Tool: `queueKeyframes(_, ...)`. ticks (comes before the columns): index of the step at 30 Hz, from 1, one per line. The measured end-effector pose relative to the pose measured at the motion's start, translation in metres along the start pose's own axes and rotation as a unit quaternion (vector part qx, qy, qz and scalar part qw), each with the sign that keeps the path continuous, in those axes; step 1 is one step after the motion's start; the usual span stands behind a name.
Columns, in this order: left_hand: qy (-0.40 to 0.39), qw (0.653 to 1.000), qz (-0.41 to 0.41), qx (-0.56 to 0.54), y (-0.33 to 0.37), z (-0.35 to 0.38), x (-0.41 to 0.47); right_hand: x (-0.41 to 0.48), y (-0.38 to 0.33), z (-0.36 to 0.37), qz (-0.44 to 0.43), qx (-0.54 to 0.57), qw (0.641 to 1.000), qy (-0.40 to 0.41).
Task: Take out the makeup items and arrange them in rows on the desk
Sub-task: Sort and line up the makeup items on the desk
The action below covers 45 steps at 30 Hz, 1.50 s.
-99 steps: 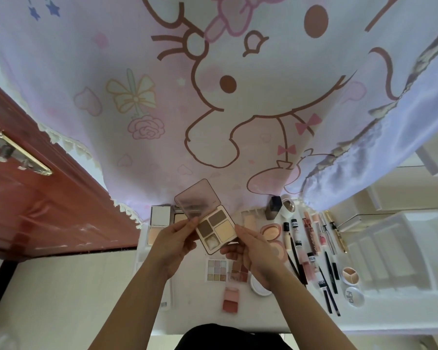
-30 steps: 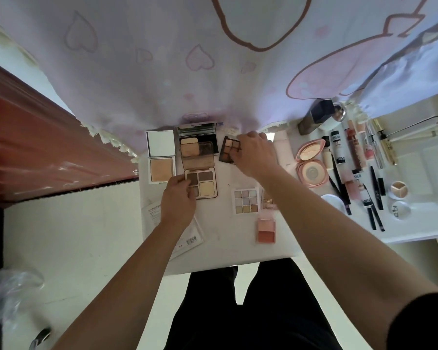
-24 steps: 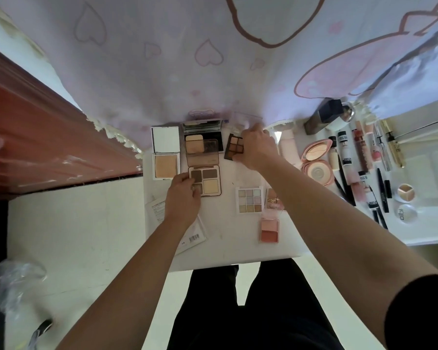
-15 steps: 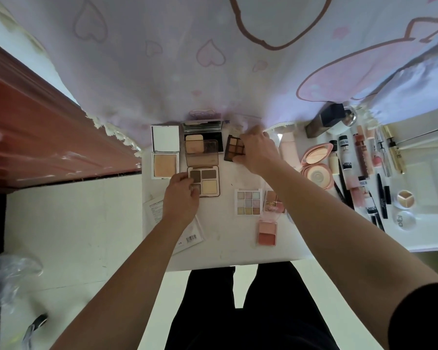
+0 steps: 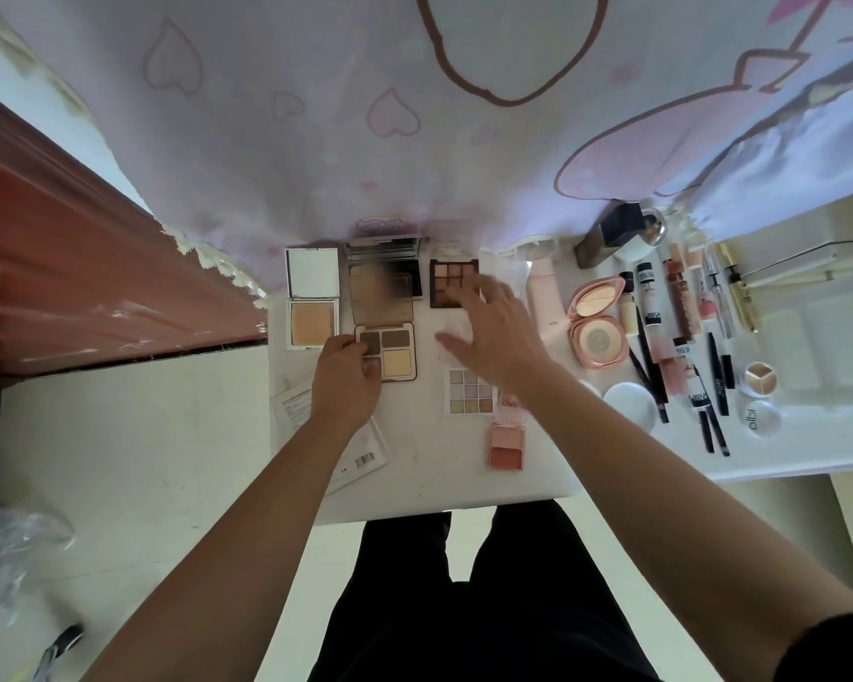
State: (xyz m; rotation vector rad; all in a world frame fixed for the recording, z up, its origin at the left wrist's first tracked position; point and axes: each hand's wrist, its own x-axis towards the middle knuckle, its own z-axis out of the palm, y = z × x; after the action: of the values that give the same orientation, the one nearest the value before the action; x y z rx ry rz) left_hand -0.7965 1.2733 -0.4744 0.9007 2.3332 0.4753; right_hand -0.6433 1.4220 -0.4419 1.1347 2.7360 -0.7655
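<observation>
An open four-pan palette (image 5: 395,350) in brown and cream lies on the white desk (image 5: 429,470). My left hand (image 5: 348,374) grips its near left corner with curled fingers. A dark brown eyeshadow palette (image 5: 448,280) lies at the back near the cloth. My right hand (image 5: 496,329) hovers just in front of it with fingers spread and holds nothing. An open white powder compact (image 5: 313,297) sits left of the four-pan palette, and a black compact (image 5: 390,260) behind it. A pastel palette (image 5: 469,392) and a pink blush (image 5: 507,444) lie under my right forearm.
To the right lie a pink round compact (image 5: 598,332), a pink tube (image 5: 542,295), several pencils and tubes (image 5: 680,337), and small round pots (image 5: 760,377). A printed sachet (image 5: 360,452) lies at the front left. A patterned cloth (image 5: 414,115) hangs behind; a red door (image 5: 70,268) is left.
Both hands first held the four-pan palette in the air; it now lies on the desk. My right hand set down the brown palette, let go and drew back.
</observation>
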Motion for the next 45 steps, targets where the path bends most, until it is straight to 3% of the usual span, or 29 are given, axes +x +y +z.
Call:
queueKeyframes(4,-0.008,1.000,0.014,0.008,0.005,0.000,-0.005,-0.062,0.010,0.017,-0.059,-0.072,0.986,-0.140)
queueKeyframes(6,-0.007,1.000,0.015,0.006,0.007,-0.002,-0.004,-0.073,0.016,0.026,-0.060,-0.112,0.978,-0.166)
queueKeyframes(15,-0.019,0.999,0.023,0.022,0.015,-0.001,-0.004,-0.053,0.023,0.035,-0.095,-0.117,0.985,-0.080)
queueKeyframes(19,-0.019,0.999,0.027,0.029,0.014,-0.002,-0.004,-0.049,0.021,0.040,-0.094,-0.100,0.987,-0.078)
queueKeyframes(25,-0.044,0.998,0.035,0.003,0.011,0.000,-0.008,-0.067,0.017,0.043,-0.040,-0.065,0.994,-0.075)
queueKeyframes(29,0.032,0.995,0.072,-0.067,0.011,-0.004,-0.030,-0.089,0.003,0.041,0.046,0.020,0.998,-0.023)
queueKeyframes(31,0.099,0.992,0.030,-0.077,0.002,-0.009,-0.047,-0.095,-0.011,0.044,0.073,0.088,0.993,-0.040)
queueKeyframes(33,0.145,0.983,-0.076,-0.088,-0.013,-0.014,-0.062,-0.096,-0.030,0.049,0.084,0.140,0.984,-0.075)
queueKeyframes(35,0.139,0.962,-0.203,-0.117,-0.025,-0.018,-0.072,-0.093,-0.046,0.055,0.073,0.141,0.983,-0.093)
queueKeyframes(37,0.107,0.945,-0.272,-0.145,-0.035,-0.019,-0.080,-0.090,-0.059,0.061,0.065,0.135,0.983,-0.106)
queueKeyframes(41,0.052,0.906,-0.353,-0.226,-0.053,-0.019,-0.091,-0.082,-0.084,0.074,0.106,0.159,0.970,-0.149)
queueKeyframes(45,0.046,0.895,-0.344,-0.280,-0.060,-0.023,-0.092,-0.080,-0.102,0.079,0.112,0.186,0.961,-0.172)
